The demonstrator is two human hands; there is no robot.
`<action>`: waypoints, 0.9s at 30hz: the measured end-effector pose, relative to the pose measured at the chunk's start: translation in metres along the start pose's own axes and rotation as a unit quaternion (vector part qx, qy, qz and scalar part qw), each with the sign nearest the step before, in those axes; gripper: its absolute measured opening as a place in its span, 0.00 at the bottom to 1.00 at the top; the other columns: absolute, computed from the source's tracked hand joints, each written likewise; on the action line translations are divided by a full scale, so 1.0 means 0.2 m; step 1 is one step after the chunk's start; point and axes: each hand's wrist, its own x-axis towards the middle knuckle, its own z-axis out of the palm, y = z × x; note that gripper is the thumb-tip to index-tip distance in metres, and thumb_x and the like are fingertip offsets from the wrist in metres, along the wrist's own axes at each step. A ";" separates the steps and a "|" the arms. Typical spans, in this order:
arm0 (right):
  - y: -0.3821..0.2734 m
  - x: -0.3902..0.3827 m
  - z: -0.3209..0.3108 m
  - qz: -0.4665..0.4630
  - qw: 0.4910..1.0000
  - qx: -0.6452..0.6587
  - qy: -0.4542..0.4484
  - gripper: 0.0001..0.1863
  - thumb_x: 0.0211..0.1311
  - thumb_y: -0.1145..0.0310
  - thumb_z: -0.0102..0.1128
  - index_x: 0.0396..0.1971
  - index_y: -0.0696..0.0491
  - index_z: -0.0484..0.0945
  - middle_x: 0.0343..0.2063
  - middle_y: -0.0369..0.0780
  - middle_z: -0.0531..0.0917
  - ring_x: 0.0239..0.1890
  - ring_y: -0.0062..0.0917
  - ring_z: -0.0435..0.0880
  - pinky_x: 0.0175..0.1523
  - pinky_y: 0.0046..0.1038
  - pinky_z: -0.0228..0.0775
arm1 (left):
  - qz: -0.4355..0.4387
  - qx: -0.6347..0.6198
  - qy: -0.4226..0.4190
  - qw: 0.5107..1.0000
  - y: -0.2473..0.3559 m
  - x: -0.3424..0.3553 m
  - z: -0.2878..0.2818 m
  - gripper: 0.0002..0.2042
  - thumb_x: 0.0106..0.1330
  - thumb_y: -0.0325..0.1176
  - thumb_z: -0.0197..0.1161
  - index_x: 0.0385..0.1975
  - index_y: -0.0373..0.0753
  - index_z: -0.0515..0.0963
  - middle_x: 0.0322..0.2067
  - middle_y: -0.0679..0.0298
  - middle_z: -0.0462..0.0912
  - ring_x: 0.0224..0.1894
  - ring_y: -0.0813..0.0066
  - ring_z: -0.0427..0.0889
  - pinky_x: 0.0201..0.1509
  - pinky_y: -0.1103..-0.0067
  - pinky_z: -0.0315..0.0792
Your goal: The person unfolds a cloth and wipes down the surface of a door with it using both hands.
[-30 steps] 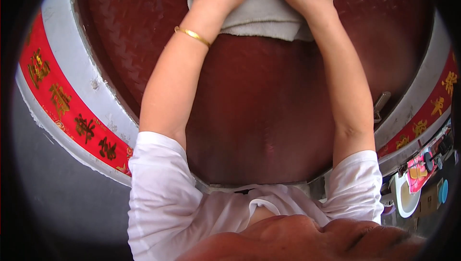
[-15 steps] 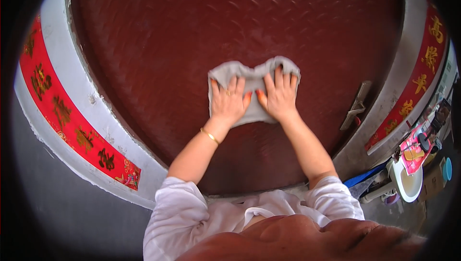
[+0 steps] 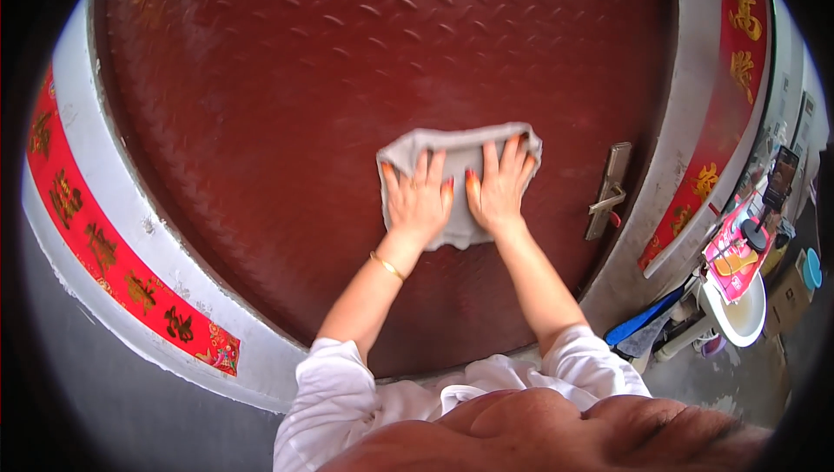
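Two flat palms press your grey cloth (image 3: 460, 178) against the dark red door (image 3: 261, 125): left hand (image 3: 419, 198) and right hand (image 3: 498, 187) lie side by side, fingers spread, gripping nothing. Since a second ago the cloth has slid down toward the door handle (image 3: 608, 192), so the wiping now covers the door's middle.

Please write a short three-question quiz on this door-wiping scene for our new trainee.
1. True or false: both hands press flat on the grey cloth.
2. Which wrist wears the gold bangle? A) left B) right
3. Fill in: the metal door handle lies to the ____ of the right hand.

Key: 1 true; 2 A, on the left hand side; 3 right, on the dark red door.
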 end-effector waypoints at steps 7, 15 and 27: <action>0.17 0.90 -0.18 -0.099 0.981 -0.062 0.154 0.32 0.55 0.51 0.55 0.59 0.50 0.66 0.63 0.56 0.57 0.62 0.51 0.57 0.64 0.55 0.42 | 0.078 0.136 0.207 0.966 0.06 0.88 -0.26 0.29 0.60 0.48 0.55 0.61 0.45 0.63 0.61 0.59 0.64 0.55 0.59 0.71 0.68 0.50 0.44; 0.32 1.69 -0.45 -0.154 0.960 -0.130 0.197 0.33 0.60 0.47 0.46 0.64 0.48 0.61 0.67 0.50 0.54 0.69 0.44 0.49 0.70 0.44 0.38 | 0.050 0.189 0.289 0.937 0.22 1.59 -0.54 0.30 0.64 0.47 0.48 0.63 0.38 0.60 0.65 0.54 0.58 0.69 0.60 0.51 0.72 0.59 0.39; 0.37 1.72 -0.47 -0.168 0.954 -0.028 0.247 0.32 0.60 0.47 0.45 0.62 0.45 0.64 0.65 0.49 0.59 0.69 0.43 0.51 0.70 0.45 0.39 | 0.013 0.279 0.350 0.894 0.15 1.72 -0.37 0.28 0.67 0.53 0.41 0.66 0.52 0.57 0.66 0.59 0.59 0.64 0.63 0.64 0.68 0.51 0.45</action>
